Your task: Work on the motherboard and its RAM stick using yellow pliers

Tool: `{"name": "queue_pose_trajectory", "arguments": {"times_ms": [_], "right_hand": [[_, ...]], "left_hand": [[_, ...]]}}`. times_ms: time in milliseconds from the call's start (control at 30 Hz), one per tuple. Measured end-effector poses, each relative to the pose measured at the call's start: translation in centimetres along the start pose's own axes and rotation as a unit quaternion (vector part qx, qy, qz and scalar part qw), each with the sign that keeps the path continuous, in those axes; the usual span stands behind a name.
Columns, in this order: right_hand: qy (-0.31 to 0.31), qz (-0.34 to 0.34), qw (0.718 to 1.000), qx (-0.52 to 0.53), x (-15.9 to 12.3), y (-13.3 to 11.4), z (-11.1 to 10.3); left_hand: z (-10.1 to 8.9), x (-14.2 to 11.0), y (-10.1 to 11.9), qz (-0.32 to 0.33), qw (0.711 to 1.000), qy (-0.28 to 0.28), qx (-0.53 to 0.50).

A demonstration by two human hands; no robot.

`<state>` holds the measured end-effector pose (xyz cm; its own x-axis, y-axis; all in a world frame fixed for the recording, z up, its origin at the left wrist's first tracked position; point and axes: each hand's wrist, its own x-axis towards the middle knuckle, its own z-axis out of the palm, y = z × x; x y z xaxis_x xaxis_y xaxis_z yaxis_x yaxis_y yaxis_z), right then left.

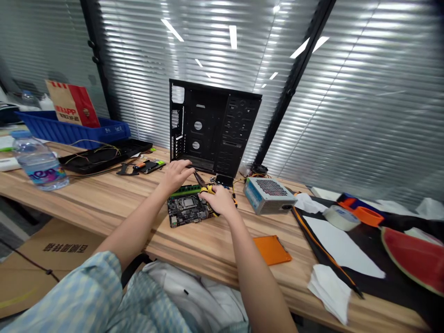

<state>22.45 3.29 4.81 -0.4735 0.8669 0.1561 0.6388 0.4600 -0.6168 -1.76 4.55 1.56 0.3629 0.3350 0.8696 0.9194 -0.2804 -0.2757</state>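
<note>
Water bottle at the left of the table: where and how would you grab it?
I'd wrap the left hand around the bottle at its body, coming from the right. It stands upright with rounded sides that should suit a wrapping grip. The blue bin sits behind it, while its right side looks easier to reach. The blue cap is narrower, likely a poorer hold.

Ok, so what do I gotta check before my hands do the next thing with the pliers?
1. Pliers held in right hand: ok.
2. Left hand fingers well away from the pliers' tips: not ok, they are right by them.
3. Something gripped in the tips: cannot tell, too small.
4. Green-edged circuit board lying flat on the table: ok.
5. Black case standing up: ok.
6. Water bottle capped: ok.
</note>
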Motion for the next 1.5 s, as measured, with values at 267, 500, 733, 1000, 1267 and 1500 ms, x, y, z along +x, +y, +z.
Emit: {"name": "queue_pose_trajectory", "arguments": {"times_ms": [267, 500, 733, 1000, 1267, 1500], "right_hand": [[-0.008, 0.002, 1.0, 0.005, 0.4, 0.2, 0.0], [0.052, 0.022, 0.995, -0.086, -0.2, -0.3, 0.2], [0.098, 0.049, 0.977, -0.181, -0.4, -0.9, 0.2], [0.086, 0.048, 0.971, -0.217, -0.6, -1.2, 0.0], [0.089, 0.045, 0.968, -0.232, -0.6, -1.1, 0.1], [0.092, 0.039, 0.968, -0.231, -0.6, -0.9, 0.1]], "left_hand": [[-0.2, 0.4, 0.5, -0.044, 0.998, -0.027, -0.022], [-0.2, 1.9, 2.4, -0.267, 0.936, 0.008, -0.229], [-0.4, 3.2, 3.7, -0.56, 0.631, -0.01, -0.536], [-0.9, 3.8, 4.7, -0.583, 0.536, -0.015, -0.61], [-1.1, 3.9, 5.1, -0.583, 0.526, -0.016, -0.619], [-1.1, 4.1, 5.2, -0.597, 0.517, -0.012, -0.613]]}}
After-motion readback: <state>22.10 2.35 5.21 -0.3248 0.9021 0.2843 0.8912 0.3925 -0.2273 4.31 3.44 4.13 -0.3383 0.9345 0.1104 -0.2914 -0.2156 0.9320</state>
